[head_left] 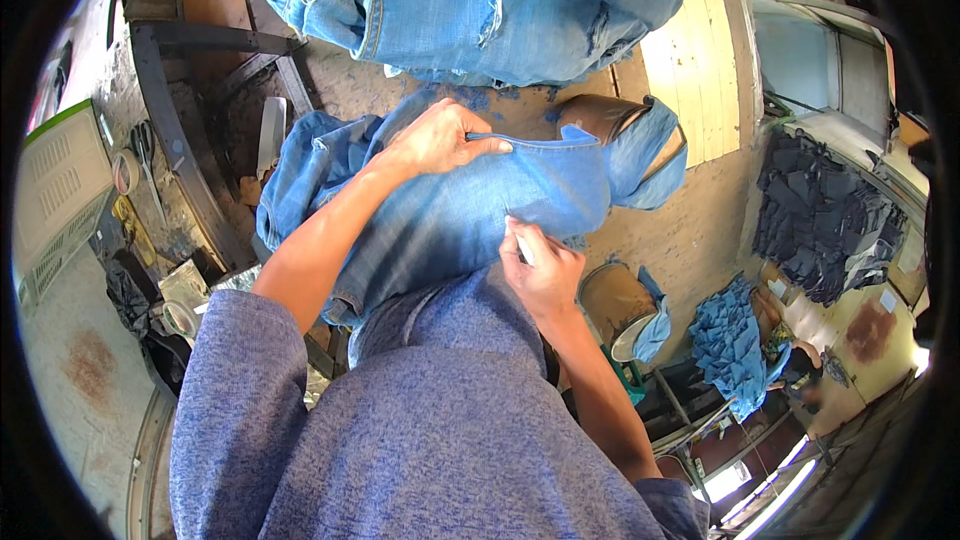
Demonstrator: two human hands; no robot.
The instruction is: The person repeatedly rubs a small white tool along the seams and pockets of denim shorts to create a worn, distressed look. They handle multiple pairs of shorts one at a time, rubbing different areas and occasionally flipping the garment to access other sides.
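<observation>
A pair of blue jeans (430, 215) is spread in front of me and across my lap. My left hand (445, 140) is closed on the folded upper edge of the denim, thumb pointing to the right along it. Lower on the same cloth, my right hand (545, 268) is closed around a small white object (524, 248), whose kind I cannot make out. The tip of that grip touches the denim beside a small dark mark. At the right, part of the denim hangs by a curved brown form (605, 118).
A heap of faded, ripped jeans (480, 15) lies beyond my hands. Scissors (148, 165) and a tape roll (125, 172) are at the left. A round drum (615, 305), blue cloth pile (735, 345) and dark cloth pile (825, 210) stand right. Another person (805, 370) is at far lower right.
</observation>
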